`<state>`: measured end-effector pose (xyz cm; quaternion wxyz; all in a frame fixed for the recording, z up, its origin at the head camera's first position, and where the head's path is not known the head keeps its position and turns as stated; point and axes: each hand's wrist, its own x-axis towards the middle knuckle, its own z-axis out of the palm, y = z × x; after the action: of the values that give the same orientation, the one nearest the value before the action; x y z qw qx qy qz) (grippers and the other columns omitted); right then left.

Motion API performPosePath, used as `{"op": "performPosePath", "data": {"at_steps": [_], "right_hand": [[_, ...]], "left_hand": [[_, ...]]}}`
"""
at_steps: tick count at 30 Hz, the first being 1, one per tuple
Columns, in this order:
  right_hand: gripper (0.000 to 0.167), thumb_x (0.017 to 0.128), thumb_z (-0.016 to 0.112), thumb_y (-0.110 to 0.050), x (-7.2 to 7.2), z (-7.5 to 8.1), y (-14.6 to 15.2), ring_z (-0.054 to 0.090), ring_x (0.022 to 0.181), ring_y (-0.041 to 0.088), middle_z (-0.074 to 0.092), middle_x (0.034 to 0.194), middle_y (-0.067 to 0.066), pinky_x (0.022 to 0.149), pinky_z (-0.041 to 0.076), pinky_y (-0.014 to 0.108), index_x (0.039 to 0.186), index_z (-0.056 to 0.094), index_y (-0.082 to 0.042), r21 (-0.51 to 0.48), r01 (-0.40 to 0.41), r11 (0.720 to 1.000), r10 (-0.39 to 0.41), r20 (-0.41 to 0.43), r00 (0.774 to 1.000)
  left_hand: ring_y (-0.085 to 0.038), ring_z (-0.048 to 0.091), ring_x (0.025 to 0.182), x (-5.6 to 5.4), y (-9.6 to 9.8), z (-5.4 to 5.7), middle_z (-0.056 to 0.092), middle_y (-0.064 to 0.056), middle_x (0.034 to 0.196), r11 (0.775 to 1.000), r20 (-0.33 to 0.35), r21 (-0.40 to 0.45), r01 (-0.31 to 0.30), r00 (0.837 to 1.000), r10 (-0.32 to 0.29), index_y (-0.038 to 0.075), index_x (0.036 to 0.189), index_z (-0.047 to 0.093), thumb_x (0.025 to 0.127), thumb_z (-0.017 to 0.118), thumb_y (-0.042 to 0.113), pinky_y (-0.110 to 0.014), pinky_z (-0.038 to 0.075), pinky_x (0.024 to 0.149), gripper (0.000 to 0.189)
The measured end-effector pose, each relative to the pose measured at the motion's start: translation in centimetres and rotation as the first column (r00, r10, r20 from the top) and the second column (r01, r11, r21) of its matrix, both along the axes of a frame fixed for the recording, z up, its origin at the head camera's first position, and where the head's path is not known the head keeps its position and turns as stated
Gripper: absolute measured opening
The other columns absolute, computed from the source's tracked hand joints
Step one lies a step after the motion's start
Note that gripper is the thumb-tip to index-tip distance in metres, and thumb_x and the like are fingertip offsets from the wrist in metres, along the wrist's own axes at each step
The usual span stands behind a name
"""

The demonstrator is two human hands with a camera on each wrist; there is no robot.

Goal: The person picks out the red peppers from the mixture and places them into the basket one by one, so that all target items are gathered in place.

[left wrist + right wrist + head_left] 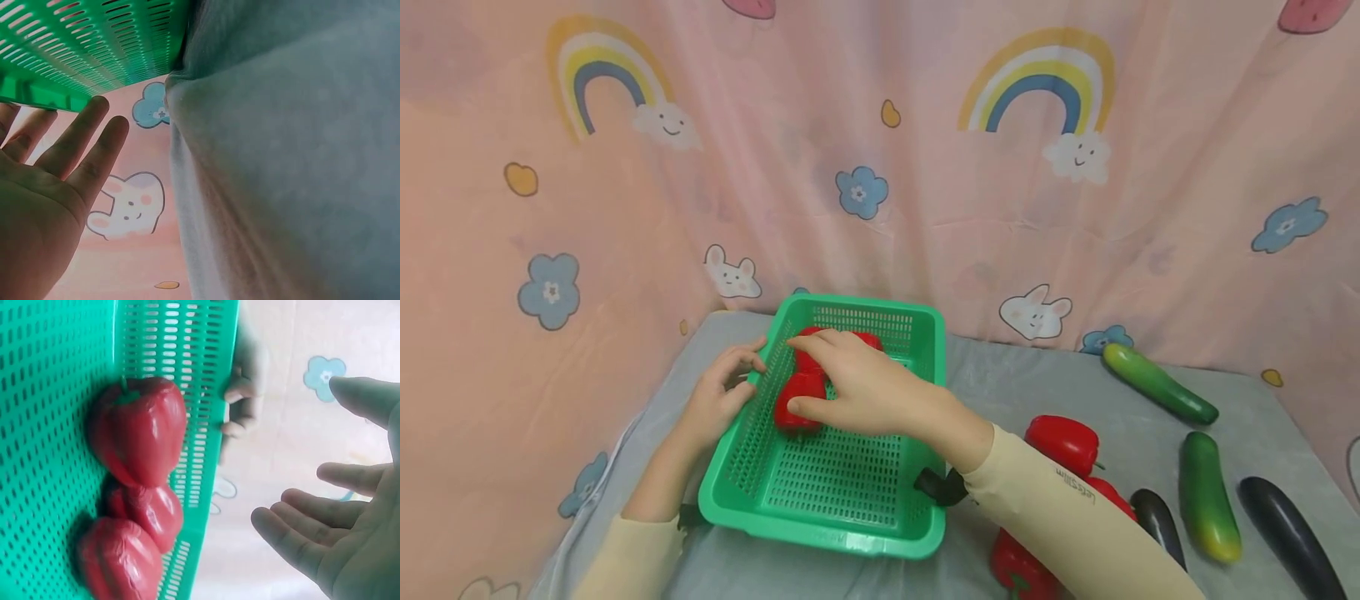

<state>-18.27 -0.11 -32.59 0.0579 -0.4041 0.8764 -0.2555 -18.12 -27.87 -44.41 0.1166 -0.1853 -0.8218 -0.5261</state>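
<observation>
Touching the basket (842, 496) at its rim with a relaxed, empty left hand (718, 398); hovering above peppers (150, 509) (three, inside) with a spread right hand (868, 387), gripping nothing.

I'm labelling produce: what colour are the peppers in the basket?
The three visible peppers are red, shown best in the right wrist view.

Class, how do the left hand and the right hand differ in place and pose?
The left hand is at the basket's left rim; the right hand hovers over its inside. The left hand's fingertips touch the rim; the right hand's hang clear of the peppers. Both are bare.
</observation>
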Motion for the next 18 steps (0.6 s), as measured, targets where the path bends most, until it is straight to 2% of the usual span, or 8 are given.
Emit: {"op": "performPosePath", "data": {"at_steps": [5, 10, 12, 16, 18], "right_hand": [[0.076, 0.100, 0.074, -0.045, 0.6, 0.3, 1.4, 0.048, 0.147, 0.022, 0.053, 0.159, 0.004, 0.115, 0.049, 0.041, 0.163, 0.048, -0.012, -0.016, 0.007, 1.000, -0.008, -0.038, 0.999], [0.074, 0.100, 0.076, -0.044, 1.4, 0.6, 2.8, 0.058, 0.125, 0.018, 0.058, 0.149, 0.004, 0.100, 0.056, 0.034, 0.161, 0.050, -0.012, -0.047, -0.010, 0.999, 0.005, -0.110, 0.994], [0.075, 0.100, 0.076, -0.044, 1.8, 0.6, 3.4, 0.058, 0.126, 0.019, 0.057, 0.149, 0.006, 0.100, 0.057, 0.036, 0.162, 0.049, -0.012, -0.052, -0.010, 0.999, 0.004, -0.124, 0.992], [0.077, 0.099, 0.076, -0.044, 2.4, 0.8, 4.5, 0.049, 0.144, 0.024, 0.053, 0.157, 0.007, 0.111, 0.053, 0.044, 0.163, 0.048, -0.012, -0.043, 0.024, 0.999, -0.029, -0.124, 0.992], [0.078, 0.099, 0.077, -0.045, 2.7, 0.9, 5.0, 0.046, 0.147, 0.024, 0.052, 0.159, 0.007, 0.113, 0.052, 0.045, 0.163, 0.048, -0.011, -0.034, 0.036, 0.999, -0.040, -0.125, 0.991]], "left_hand": [[-0.034, 0.065, 0.124, 0.0, 0.1, 0.0, 0.056, -0.018, 0.160, 1.000, -0.006, -0.008, -0.009, 1.000, 0.009, 0.001, 0.110, 0.066, 0.094, 0.055, -0.013, -0.027, 0.049, 0.099, 0.024], [-0.033, 0.065, 0.124, 0.1, 0.1, 0.0, 0.055, -0.017, 0.161, 1.000, -0.007, -0.013, -0.016, 1.000, 0.016, 0.002, 0.110, 0.066, 0.095, 0.055, -0.012, -0.029, 0.049, 0.100, 0.023], [-0.033, 0.065, 0.125, 0.2, 0.1, 0.1, 0.055, -0.018, 0.161, 1.000, -0.007, -0.014, -0.019, 1.000, 0.019, 0.002, 0.110, 0.067, 0.095, 0.056, -0.012, -0.029, 0.049, 0.101, 0.023], [-0.034, 0.065, 0.124, 0.2, 0.1, 0.2, 0.055, -0.018, 0.161, 1.000, -0.003, -0.010, -0.019, 1.000, 0.019, 0.001, 0.110, 0.066, 0.095, 0.056, -0.011, -0.027, 0.049, 0.099, 0.023], [-0.035, 0.065, 0.124, 0.2, 0.1, 0.2, 0.055, -0.017, 0.161, 1.000, -0.002, -0.012, -0.018, 1.000, 0.018, 0.001, 0.110, 0.066, 0.095, 0.056, -0.011, -0.026, 0.049, 0.097, 0.023]]}}
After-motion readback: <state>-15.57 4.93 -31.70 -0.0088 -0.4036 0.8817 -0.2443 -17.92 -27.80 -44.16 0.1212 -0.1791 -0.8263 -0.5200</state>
